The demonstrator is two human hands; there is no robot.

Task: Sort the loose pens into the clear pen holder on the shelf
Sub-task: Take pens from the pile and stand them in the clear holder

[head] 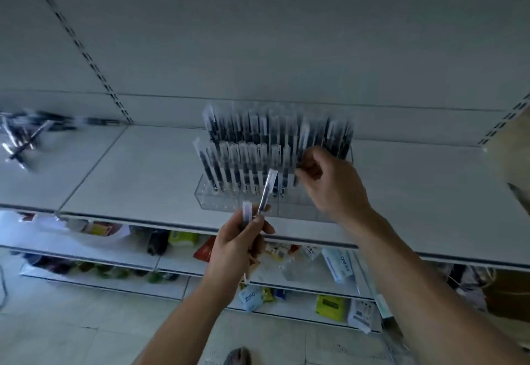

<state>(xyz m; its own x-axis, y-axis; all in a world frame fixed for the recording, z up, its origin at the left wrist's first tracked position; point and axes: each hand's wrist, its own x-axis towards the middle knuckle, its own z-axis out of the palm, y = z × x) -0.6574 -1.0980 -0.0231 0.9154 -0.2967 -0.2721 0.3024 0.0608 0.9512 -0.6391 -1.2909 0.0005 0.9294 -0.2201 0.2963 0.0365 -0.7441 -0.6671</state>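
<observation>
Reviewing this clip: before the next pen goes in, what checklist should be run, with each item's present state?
1. Right hand pinches a pen at the front row of the clear pen holder: ok.
2. That pen fully seated in a hole: cannot tell, the fingers hide its lower end.
3. Left hand grips two spare pens, caps up: ok.
4. Holder upright on the shelf: ok.
5. Free holes along the holder's front: ok.
6. Loose pens at the shelf's left all sorted: not ok, a pile lies there.
</observation>
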